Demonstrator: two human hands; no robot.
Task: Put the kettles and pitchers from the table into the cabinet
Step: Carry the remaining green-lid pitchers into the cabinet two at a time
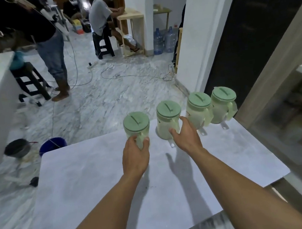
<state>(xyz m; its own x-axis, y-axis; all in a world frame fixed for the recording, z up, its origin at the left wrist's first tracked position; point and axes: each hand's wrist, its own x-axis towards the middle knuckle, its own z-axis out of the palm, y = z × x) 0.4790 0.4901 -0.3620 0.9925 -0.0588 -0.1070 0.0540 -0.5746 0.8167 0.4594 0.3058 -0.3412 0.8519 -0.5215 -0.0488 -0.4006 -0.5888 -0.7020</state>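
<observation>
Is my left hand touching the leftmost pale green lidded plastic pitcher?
Touching. Head view: the left hand grips the pale green pitcher, thumb and fingers round it.

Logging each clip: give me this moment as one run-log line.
left hand grips leftmost pitcher | right hand at second pitcher, grip unclear | third pitcher, fourth pitcher untouched on table

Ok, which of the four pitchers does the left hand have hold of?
The leftmost pitcher: the left hand wraps around its body. The right hand is at the handle of the second pitcher.
</observation>
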